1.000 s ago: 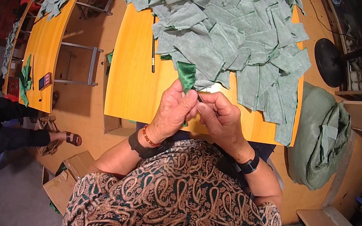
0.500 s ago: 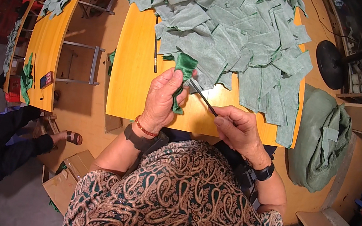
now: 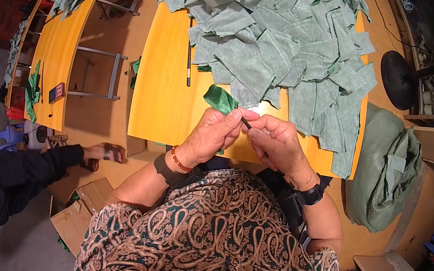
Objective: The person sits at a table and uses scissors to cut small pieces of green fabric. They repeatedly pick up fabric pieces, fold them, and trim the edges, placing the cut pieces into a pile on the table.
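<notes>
Yellow table (image 3: pixel 162 85) is carrying a grey-green cloth pile (image 3: pixel 268 40). Near its front edge, your left hand (image 3: pixel 210 134) is pinching a green cloth piece (image 3: pixel 220 99); your right hand (image 3: pixel 281 147) is gripping a slim black rod (image 3: pixel 246 123). Cloth is probably handling light, soft, slippery; edge pinch looks best. Since the previous frame, hands are closing together.

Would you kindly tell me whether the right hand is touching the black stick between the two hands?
Touching: in the head view, the right hand pinches the black stick between thumb and fingers.
</notes>
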The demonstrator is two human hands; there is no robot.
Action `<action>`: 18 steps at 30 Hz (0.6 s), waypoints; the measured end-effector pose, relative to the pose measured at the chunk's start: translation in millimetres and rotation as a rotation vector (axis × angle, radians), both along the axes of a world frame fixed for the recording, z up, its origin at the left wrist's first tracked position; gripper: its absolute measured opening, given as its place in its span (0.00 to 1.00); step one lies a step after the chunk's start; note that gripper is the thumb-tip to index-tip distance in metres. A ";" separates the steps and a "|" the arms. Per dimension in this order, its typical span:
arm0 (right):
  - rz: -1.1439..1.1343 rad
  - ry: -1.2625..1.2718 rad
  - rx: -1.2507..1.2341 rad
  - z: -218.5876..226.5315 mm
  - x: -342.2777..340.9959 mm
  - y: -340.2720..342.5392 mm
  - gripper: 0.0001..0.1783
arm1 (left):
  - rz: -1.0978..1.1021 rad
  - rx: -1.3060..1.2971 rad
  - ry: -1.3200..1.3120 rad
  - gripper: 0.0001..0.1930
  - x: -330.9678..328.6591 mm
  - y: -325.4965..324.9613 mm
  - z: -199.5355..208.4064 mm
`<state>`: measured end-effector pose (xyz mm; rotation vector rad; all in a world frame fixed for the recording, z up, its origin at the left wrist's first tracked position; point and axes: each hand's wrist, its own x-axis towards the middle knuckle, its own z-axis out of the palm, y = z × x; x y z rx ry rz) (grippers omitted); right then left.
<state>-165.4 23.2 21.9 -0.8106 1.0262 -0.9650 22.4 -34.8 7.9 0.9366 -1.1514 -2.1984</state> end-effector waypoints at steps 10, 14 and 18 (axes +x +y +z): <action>-0.056 -0.059 -0.074 -6.1 12.6 2.6 0.07 | 0.352 -0.088 0.056 0.21 -0.9 -9.6 -3.7; -0.005 -0.046 -0.014 3.3 3.5 13.4 0.08 | 0.435 -0.206 0.114 0.14 -7.2 -15.0 -2.7; -0.005 -0.045 0.083 3.9 -2.6 19.2 0.09 | 0.476 -0.104 0.204 0.09 -15.7 -15.5 4.0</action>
